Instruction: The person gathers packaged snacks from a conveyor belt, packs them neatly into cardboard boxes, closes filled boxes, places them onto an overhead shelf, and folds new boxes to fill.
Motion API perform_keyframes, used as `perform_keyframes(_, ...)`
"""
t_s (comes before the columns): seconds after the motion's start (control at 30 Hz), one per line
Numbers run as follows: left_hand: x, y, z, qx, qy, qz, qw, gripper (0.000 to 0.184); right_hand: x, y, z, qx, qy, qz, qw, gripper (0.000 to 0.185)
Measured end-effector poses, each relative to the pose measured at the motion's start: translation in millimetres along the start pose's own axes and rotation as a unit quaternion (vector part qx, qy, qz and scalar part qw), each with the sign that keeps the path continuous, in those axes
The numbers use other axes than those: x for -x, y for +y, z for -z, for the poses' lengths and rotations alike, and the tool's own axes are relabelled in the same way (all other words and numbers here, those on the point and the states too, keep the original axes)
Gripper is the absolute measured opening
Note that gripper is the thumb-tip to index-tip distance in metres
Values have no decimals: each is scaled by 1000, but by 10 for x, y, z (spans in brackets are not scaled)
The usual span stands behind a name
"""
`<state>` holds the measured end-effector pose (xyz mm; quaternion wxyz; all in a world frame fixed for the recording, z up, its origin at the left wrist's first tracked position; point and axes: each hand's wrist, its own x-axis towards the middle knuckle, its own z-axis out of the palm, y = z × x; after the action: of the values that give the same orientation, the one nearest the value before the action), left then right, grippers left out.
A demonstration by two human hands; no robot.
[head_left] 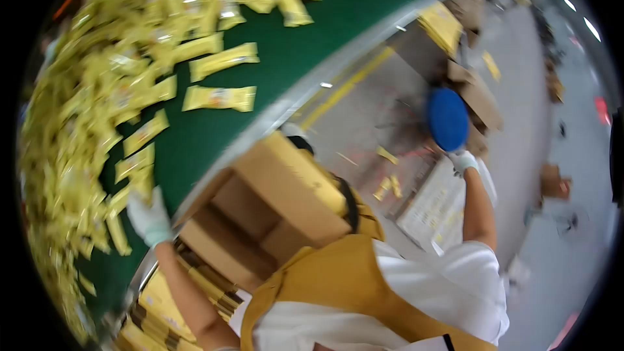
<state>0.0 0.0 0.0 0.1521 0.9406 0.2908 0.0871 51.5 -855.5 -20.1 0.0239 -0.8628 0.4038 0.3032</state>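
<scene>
My left hand (148, 216), in a pale glove, is at the edge of the heaped yellow packets (65, 175) on a green conveyor belt (188, 149). Its thumb and fingers are apart, close to a small yellow packet (135, 164), with nothing visibly held. On the other side, my gloved right hand (461, 161) is at the rim of a blue round stool (448, 119), its fingers closed at the edge and partly hidden. Between my arms an open, tilted cardboard box (289, 192) stands against the belt's side; its visible inside holds nothing.
The belt's metal rail (260, 120) runs diagonally past the box. Fallen packets (388, 186) lie on the floor near a white slab-like box (434, 208). More cartons (478, 101) stand behind the stool. Stacked yellow-and-brown cartons (162, 302) sit below my left arm.
</scene>
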Motion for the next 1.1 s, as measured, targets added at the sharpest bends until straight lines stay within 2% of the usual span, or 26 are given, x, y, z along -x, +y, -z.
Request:
perform_keyframes(0.03,144,95,42,-70,47,-24,996,61,-91,-323,-85,-3,67,103,992,45)
perform_keyframes(0.07,255,207,96,-85,43,-39,995,60,151,-778,-41,-23,125,180,975,39)
perform_keyframes(0.1,145,260,-537,-10,42,-35,998,58,677,-1470,689,-16,265,241,933,34)
perform_keyframes(0.17,159,99,-234,-30,39,-65,997,58,1234,-2414,464,-100,274,486,824,27)
perform_keyframes(0.2,104,35,105,-55,14,-46,997,59,1633,-2937,284,-148,242,571,770,26)
perform_keyframes(0.23,146,73,185,-53,-20,-22,998,59,1974,-3303,267,-172,224,643,712,26)
perform_keyframes(0.3,286,46,315,-56,-42,-12,997,58,2553,-3871,212,-131,151,732,651,32)
perform_keyframes(0.33,323,69,377,-43,-61,-1,997,55,2740,-4151,145,-100,166,758,623,38)
perform_keyframes(0.37,342,64,441,-45,-89,9,995,54,2888,-4409,62,-69,182,781,594,44)
perform_keyframes(0.4,380,38,533,-44,-113,7,993,53,2996,-4623,-63,-50,162,780,602,56)
perform_keyframes(0.5,395,-22,725,-64,-165,6,984,49,3250,-5123,-317,46,201,757,620,49)
perform_keyframes(0.57,360,-152,911,-65,-144,-16,987,45,3281,-5421,-384,79,118,775,616,32)
perform_keyframes(0.63,259,-342,1068,-65,-119,-66,989,42,3688,-5501,-88,144,-25,784,603,29)
perform_keyframes(0.67,206,-372,1115,-26,-73,-88,993,39,3783,-5566,-71,111,-46,806,580,30)
perform_keyframes(0.7,94,-324,1212,-56,-64,-99,991,38,3938,-5634,-9,62,-68,841,534,32)
perform_keyframes(0.77,-190,-278,1338,-80,-37,-142,986,39,4314,-5854,-81,4,-48,857,514,35)
perform_keyframes(0.83,-506,-279,1308,-81,-72,-159,981,34,4634,-6119,-311,-32,-15,861,507,37)
perform_keyframes(0.87,-637,-345,1210,-86,-104,-167,977,30,4761,-6231,-459,-14,6,858,513,38)
perform_keyframes(0.97,-854,-498,905,-138,-174,-188,957,41,4846,-6439,-865,113,22,815,567,28)
perform_keyframes(1.0,-913,-554,905,-126,-194,-175,957,46,4790,-6465,-1003,123,59,825,548,25)
perform_keyframes(1.03,-968,-441,904,-181,-249,-144,940,44,4772,-6452,-1000,139,101,831,529,23)
perform_keyframes(1.07,-934,-460,893,-177,-241,-141,944,41,4752,-6431,-984,147,69,816,554,23)
perform_keyframes(1.1,-884,-481,892,-174,-230,-135,948,40,4814,-6362,-892,141,81,813,559,23)
